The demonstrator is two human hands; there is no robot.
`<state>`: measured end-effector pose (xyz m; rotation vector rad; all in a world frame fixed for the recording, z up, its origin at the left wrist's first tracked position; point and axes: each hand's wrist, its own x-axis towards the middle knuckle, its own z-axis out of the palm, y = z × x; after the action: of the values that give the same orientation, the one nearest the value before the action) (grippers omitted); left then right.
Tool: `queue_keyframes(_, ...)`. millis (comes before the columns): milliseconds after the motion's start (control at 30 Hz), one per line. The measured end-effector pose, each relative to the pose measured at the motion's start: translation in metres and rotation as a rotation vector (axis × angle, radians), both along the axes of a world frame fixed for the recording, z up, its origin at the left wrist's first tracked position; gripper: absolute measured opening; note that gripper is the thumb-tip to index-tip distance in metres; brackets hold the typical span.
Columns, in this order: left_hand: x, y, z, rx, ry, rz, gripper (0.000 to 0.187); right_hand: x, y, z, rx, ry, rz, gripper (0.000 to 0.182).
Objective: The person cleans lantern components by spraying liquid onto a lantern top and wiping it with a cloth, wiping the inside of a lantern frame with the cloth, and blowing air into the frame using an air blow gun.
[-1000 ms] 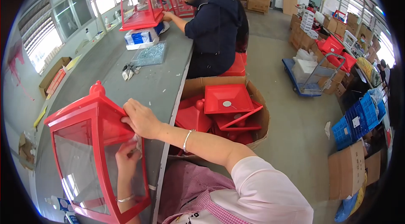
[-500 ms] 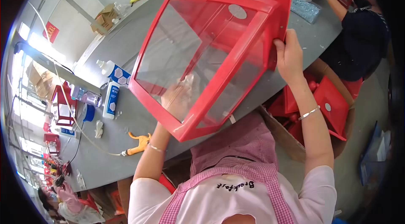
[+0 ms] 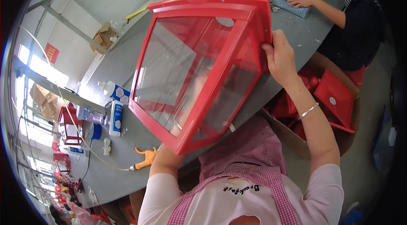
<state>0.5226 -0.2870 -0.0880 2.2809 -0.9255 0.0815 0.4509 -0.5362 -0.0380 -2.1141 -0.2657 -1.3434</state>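
Note:
A red frame with clear panes (image 3: 218,80), shaped like a lantern housing, is tilted in front of me above the table. My right hand (image 3: 280,58) is closed on its right edge, thumb toward me. Through the clear front pane shows my left hand (image 3: 201,86), reaching up inside or behind the frame. Motion smears its fingers; a pale crumpled cloth, clearer in the earlier view, appears to be in them. Below the frame, beside my left forearm, an orange trigger air gun (image 3: 146,157) lies on the table.
White-and-blue bottles (image 3: 115,118) stand and lie at left near a blue cap (image 3: 96,131) and a crumpled white scrap (image 3: 107,146). A carton of red parts (image 3: 335,97) is at my right. A co-worker's hand (image 3: 302,1) rests on a bubbly pad (image 3: 283,5).
The frame has shifted left and slightly down with my right hand. My left hand has moved up and right behind the pane. The co-worker's hand has come down onto the pad.

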Motion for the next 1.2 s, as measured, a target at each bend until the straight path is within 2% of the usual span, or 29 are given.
queue_keyframes(33, -0.005, -0.007, 0.003, 0.001, -0.008, -0.009, 0.023, 0.000, 0.000, 0.000, -0.003, 0.002, -0.002, 0.017)
queue_keyframes(133, -0.023, -0.022, 0.004, -0.148, -0.331, -0.242, 0.016, 0.000, -0.001, 0.001, -0.015, 0.014, 0.000, 0.018)
queue_keyframes(200, 0.015, -0.010, 0.021, -0.192, -0.127, -0.053, 0.017, -0.001, 0.000, 0.004, -0.011, 0.018, 0.010, 0.018)
queue_keyframes(267, 0.042, 0.004, 0.038, -0.002, 0.031, 0.345, 0.017, 0.000, -0.001, 0.004, -0.010, 0.016, 0.009, 0.018)
queue_keyframes(300, 0.056, 0.000, 0.030, -0.002, 0.025, 0.340, 0.017, 0.000, 0.000, 0.003, -0.004, 0.017, 0.010, 0.018)
queue_keyframes(367, 0.092, -0.002, -0.024, -0.167, -0.197, 0.182, 0.017, 0.000, 0.003, 0.001, 0.012, 0.020, 0.013, 0.019)
queue_keyframes(400, 0.100, -0.006, -0.036, -0.253, -0.309, 0.100, 0.017, 0.001, 0.004, 0.001, 0.007, 0.014, -0.001, 0.018)
queue_keyframes(433, 0.093, -0.011, -0.031, -0.255, -0.311, 0.097, 0.017, 0.002, 0.003, 0.002, 0.001, 0.009, -0.015, 0.019)
queue_keyframes(500, 0.072, -0.017, -0.019, 0.013, -0.212, 0.044, 0.017, 0.000, 0.003, 0.002, -0.007, 0.008, -0.029, 0.020)
queue_keyframes(533, 0.046, -0.015, -0.004, 0.011, -0.213, 0.044, 0.017, 0.000, 0.004, 0.002, -0.009, 0.009, -0.032, 0.020)
queue_keyframes(600, -0.016, -0.002, 0.016, -0.112, -0.166, -0.278, 0.026, -0.001, 0.004, 0.003, -0.006, 0.007, -0.038, 0.019)
queue_keyframes(667, -0.040, 0.021, 0.015, -0.024, -0.059, -0.360, 0.026, -0.003, 0.005, 0.004, 0.005, 0.008, -0.043, 0.018)
queue_keyframes(733, -0.062, 0.047, 0.013, -0.025, 0.296, -0.325, 0.022, -0.006, 0.007, 0.005, 0.022, 0.022, -0.044, 0.017)
queue_keyframes(767, -0.069, 0.058, 0.009, -0.024, 0.295, -0.328, 0.022, -0.007, 0.009, 0.005, 0.022, 0.020, -0.048, 0.017)
queue_keyframes(867, -0.079, 0.080, -0.007, -0.218, 0.738, -0.232, 0.023, -0.009, 0.013, 0.007, 0.039, 0.072, -0.106, 0.018)
queue_keyframes(1000, -0.078, 0.027, 0.048, -0.417, 0.865, -0.126, 0.026, -0.011, 0.016, 0.009, 0.047, 0.076, -0.134, 0.018)
queue_keyframes(1067, -0.042, 0.005, 0.040, -0.624, 0.717, -0.197, 0.029, -0.012, 0.017, 0.010, 0.044, 0.084, -0.145, 0.018)
queue_keyframes(1200, -0.039, -0.026, 0.047, -0.699, 0.652, -0.237, 0.027, -0.013, 0.016, 0.009, 0.043, 0.111, -0.158, 0.019)
